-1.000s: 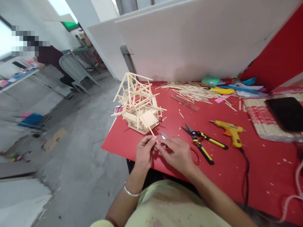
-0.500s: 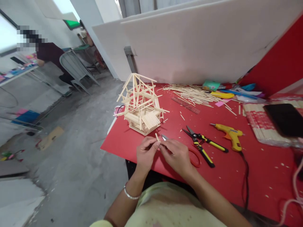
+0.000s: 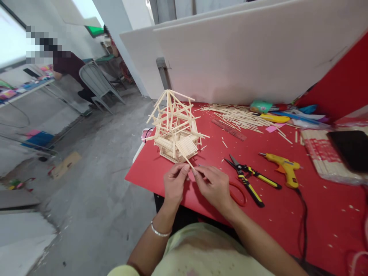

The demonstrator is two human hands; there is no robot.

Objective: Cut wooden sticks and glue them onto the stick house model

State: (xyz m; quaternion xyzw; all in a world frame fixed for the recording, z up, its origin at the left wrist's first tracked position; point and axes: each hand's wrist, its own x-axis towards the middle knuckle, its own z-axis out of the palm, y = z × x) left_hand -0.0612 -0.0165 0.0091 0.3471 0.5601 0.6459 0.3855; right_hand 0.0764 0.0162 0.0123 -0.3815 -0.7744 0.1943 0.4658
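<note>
Red table (image 3: pixel 287 226) bears a stick model (image 3: pixel 186 147). Just on its near side, both forearms (image 3: pixel 247 219) angle inward, left hand (image 3: pixel 174 185) and right hand (image 3: pixel 216 188) nearly touching, the right's thumb and forefinger pinching a thin stick (image 3: pixel 189 163), the left's, partly hidden, apparently likewise.

A stick (image 3: pixel 189 162) lies between the fingers (image 3: pixel 184 172) of both hands. Beyond the fingers, slightly left, the stick model (image 3: pixel 171 124) stands on the table (image 3: pixel 270 234). Right of the fingers, in order, lie a looped handle (image 3: pixel 245 196), clippers (image 3: pixel 245 178) and a glue gun (image 3: pixel 284 165). Farther ahead, to their right, a ruler (image 3: pixel 229 130) lies before loose sticks (image 3: pixel 238 116); a board (image 3: pixel 230 61) stands behind these.
</note>
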